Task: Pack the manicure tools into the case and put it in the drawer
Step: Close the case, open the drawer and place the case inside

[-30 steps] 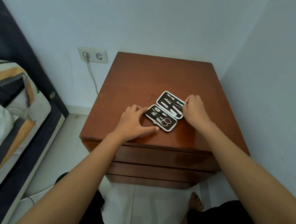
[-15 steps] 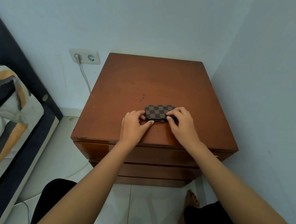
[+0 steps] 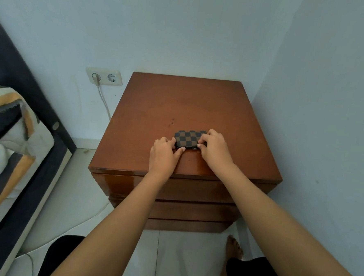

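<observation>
The manicure case (image 3: 188, 137), brown with a dark checker pattern, lies folded shut on top of the wooden nightstand (image 3: 152, 114), near its front half. My left hand (image 3: 164, 155) grips the case's left front corner with thumb and fingers. My right hand (image 3: 213, 149) presses on its right end, fingers over the top and thumb at the front edge. The tools are hidden inside. The top drawer (image 3: 118, 184) below the hands is closed.
The nightstand stands in a corner, with a wall close on its right. A wall socket (image 3: 105, 76) with a plugged white cable is at the left. A bed with striped bedding (image 3: 9, 131) runs along the left. My bare foot (image 3: 234, 247) rests on the tiled floor.
One second ago the case lay open with the tools showing. It has been folded shut, and both hands now hold it closed at its ends.
</observation>
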Demonstrator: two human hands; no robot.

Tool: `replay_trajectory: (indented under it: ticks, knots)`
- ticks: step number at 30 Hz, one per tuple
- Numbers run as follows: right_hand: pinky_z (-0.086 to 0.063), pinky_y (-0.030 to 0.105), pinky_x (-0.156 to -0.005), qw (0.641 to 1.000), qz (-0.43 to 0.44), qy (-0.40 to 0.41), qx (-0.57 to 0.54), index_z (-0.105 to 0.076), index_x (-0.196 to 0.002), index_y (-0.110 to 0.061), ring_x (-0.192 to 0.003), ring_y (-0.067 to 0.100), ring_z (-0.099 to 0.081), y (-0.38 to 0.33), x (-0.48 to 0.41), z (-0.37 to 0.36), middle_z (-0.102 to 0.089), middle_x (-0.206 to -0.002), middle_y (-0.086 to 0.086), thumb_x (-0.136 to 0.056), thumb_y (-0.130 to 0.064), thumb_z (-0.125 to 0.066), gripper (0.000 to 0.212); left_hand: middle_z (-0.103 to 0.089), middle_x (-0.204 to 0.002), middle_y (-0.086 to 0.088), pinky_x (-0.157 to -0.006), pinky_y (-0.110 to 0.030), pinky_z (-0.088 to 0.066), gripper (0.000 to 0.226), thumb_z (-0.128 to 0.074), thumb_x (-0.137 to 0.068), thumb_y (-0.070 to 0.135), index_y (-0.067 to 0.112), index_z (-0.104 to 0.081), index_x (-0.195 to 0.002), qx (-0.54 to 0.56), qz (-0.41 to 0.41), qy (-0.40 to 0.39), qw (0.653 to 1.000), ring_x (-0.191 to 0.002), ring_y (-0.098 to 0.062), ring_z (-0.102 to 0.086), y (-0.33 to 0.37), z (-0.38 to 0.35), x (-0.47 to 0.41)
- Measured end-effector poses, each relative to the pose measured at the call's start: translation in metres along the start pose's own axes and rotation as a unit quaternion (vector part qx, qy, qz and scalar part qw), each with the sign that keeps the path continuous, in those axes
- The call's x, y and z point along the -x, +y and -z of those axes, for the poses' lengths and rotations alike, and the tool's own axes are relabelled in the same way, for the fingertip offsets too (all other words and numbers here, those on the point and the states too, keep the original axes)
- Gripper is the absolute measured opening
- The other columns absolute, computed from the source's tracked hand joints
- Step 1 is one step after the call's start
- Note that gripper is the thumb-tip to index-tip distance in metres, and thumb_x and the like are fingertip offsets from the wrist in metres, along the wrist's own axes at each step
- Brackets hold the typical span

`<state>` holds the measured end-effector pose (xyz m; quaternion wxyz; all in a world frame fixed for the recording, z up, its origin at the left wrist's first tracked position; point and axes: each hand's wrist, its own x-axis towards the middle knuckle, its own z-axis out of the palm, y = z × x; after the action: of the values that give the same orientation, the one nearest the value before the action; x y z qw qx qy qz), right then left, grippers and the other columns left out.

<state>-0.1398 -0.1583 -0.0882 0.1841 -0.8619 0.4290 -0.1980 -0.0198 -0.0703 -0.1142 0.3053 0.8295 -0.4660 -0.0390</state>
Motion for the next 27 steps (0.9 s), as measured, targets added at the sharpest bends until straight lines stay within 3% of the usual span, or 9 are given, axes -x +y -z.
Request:
replay_trajectory:
  ticks: [3, 7, 11, 13, 15, 17, 21, 27]
  knots:
    - [-0.046, 0.038, -0.089, 1.000, -0.003, -0.018, -0.009, -0.067, -0.099, -0.008, -0.108, 0.026, -0.051, 0.000, 0.003, 0.006, -0.057, -0.109, 0.009, -0.088, -0.015, -0.058, 0.016, -0.055, -0.111, -0.011, -0.087, -0.038, -0.044, 0.046, -0.054, -0.091, 0.038, 0.009, -0.053, -0.126, -0.012, 0.001, -0.044, 0.999, -0.105, -0.026, -0.048, -0.001, 0.005, 0.002]
    - [-0.044, 0.029, -0.094, 0.995, -0.029, 0.019, -0.094, -0.066, -0.109, -0.008, -0.108, 0.021, -0.057, 0.018, 0.037, 0.017, -0.064, -0.115, 0.008, -0.087, -0.018, -0.060, 0.025, -0.050, -0.129, -0.008, -0.100, -0.040, -0.043, 0.050, -0.055, -0.090, 0.038, 0.014, -0.049, -0.133, 0.042, 0.026, -0.048, 0.998, -0.120, -0.023, -0.047, -0.018, 0.025, 0.020]
    - [-0.041, 0.026, -0.092, 0.965, -0.095, 0.204, -0.136, -0.067, -0.104, -0.004, -0.104, 0.025, -0.060, 0.065, 0.091, 0.032, -0.066, -0.111, 0.013, -0.087, -0.013, -0.060, 0.021, -0.048, -0.131, -0.011, -0.103, -0.037, -0.034, 0.039, -0.050, -0.093, 0.032, 0.010, -0.054, -0.125, 0.076, 0.075, 0.127, 0.986, -0.124, -0.025, -0.042, -0.070, 0.055, 0.050]
    - [-0.038, 0.024, -0.093, 0.930, -0.171, 0.283, -0.163, -0.064, -0.106, -0.004, -0.108, 0.026, -0.056, 0.088, 0.113, 0.036, -0.061, -0.115, 0.015, -0.088, -0.014, -0.058, 0.021, -0.042, -0.136, -0.014, -0.106, -0.042, -0.033, 0.042, -0.048, -0.094, 0.031, 0.007, -0.048, -0.128, 0.089, 0.142, 0.205, 0.964, -0.127, -0.027, -0.038, -0.095, 0.064, 0.066]
    - [-0.039, 0.032, -0.100, 0.888, -0.262, 0.315, -0.209, -0.059, -0.115, -0.006, -0.115, 0.027, -0.052, 0.106, 0.127, 0.033, -0.055, -0.123, 0.015, -0.090, -0.019, -0.055, 0.028, -0.035, -0.144, -0.017, -0.109, -0.044, -0.029, 0.050, -0.045, -0.095, 0.032, 0.004, -0.038, -0.136, 0.139, 0.234, 0.234, 0.933, -0.133, -0.029, -0.032, -0.110, 0.067, 0.080]
    - [-0.037, 0.037, -0.108, 0.865, -0.320, 0.287, -0.259, -0.050, -0.127, -0.006, -0.123, 0.028, -0.048, 0.116, 0.130, 0.027, -0.050, -0.133, 0.014, -0.093, -0.024, -0.051, 0.038, -0.031, -0.149, -0.016, -0.112, -0.044, -0.026, 0.058, -0.039, -0.096, 0.040, 0.006, -0.029, -0.143, 0.204, 0.295, 0.220, 0.907, -0.138, -0.030, -0.029, -0.118, 0.066, 0.088]
    - [-0.034, 0.035, -0.110, 0.846, -0.341, 0.225, -0.343, -0.042, -0.137, -0.009, -0.130, 0.023, -0.044, 0.120, 0.125, 0.017, -0.047, -0.142, 0.010, -0.096, -0.026, -0.044, 0.044, -0.045, -0.141, -0.014, -0.105, -0.042, -0.032, 0.055, -0.021, -0.098, 0.048, 0.015, -0.037, -0.140, 0.266, 0.304, 0.129, 0.906, -0.130, -0.031, -0.040, -0.118, 0.058, 0.090]
    - [-0.038, 0.031, -0.101, 0.836, -0.349, 0.261, -0.333, -0.051, -0.129, -0.009, -0.122, 0.023, -0.051, 0.117, 0.135, 0.020, -0.056, -0.132, 0.010, -0.095, -0.025, -0.047, 0.037, -0.058, -0.108, -0.014, -0.092, -0.040, -0.041, 0.051, -0.029, -0.099, 0.044, 0.005, -0.056, -0.118, 0.290, 0.318, 0.174, 0.886, -0.110, -0.032, -0.053, -0.118, 0.061, 0.102]
